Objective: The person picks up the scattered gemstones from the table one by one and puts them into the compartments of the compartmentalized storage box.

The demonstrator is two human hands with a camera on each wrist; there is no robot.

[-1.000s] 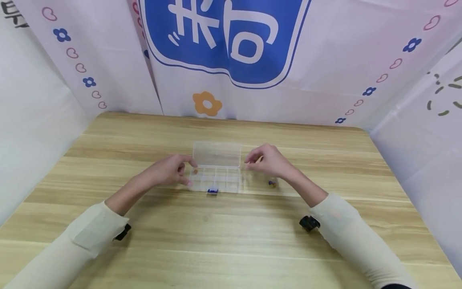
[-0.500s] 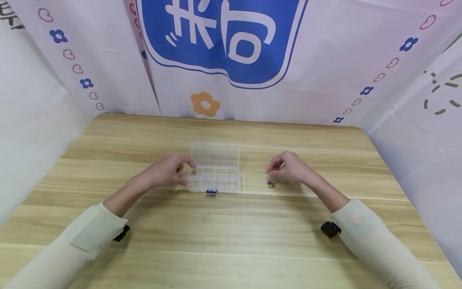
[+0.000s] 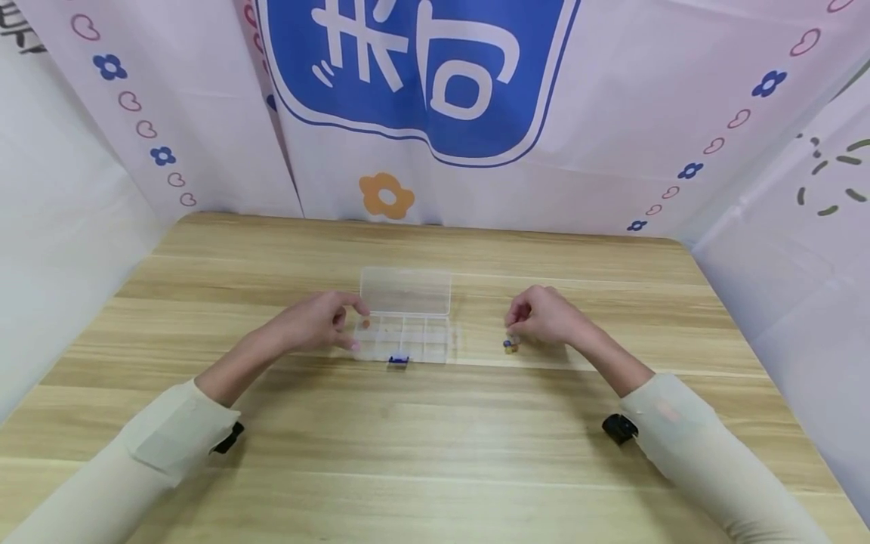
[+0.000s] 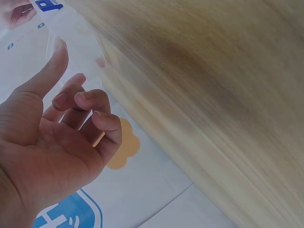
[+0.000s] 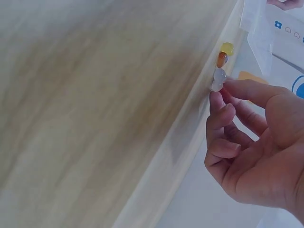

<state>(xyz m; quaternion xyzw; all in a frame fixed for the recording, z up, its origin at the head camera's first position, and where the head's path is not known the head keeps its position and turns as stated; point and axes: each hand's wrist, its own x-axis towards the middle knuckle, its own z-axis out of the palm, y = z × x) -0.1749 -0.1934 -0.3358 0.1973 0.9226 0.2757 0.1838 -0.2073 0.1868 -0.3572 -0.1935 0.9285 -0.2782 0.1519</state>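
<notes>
The right hand [image 3: 544, 313], at three o'clock from the box, pinches a clear bead [image 5: 217, 86] between thumb and forefinger, its other fingers curled loosely. The left hand [image 3: 325, 322], at nine o'clock, has thumb and forefinger spread against the box's left end, the remaining fingers relaxed. Just beside the pinched bead sit a second clear bead [image 5: 220, 74], an amber bead [image 5: 222, 60] and a yellow bead [image 5: 228, 48]; the head view also shows a blue bead [image 3: 507, 344] there. Between the hands lies the clear divided box [image 3: 414, 351], an orange bead [image 3: 366, 324] in its ten o'clock compartment, its blue latch [image 3: 398, 360] at six and its open lid [image 3: 405, 291] at twelve. All rest on a wood-grain table [image 3: 408, 453]. Beyond, at twelve, hangs a white cloth [image 3: 326, 170] bearing a blue emblem and an orange flower.
</notes>
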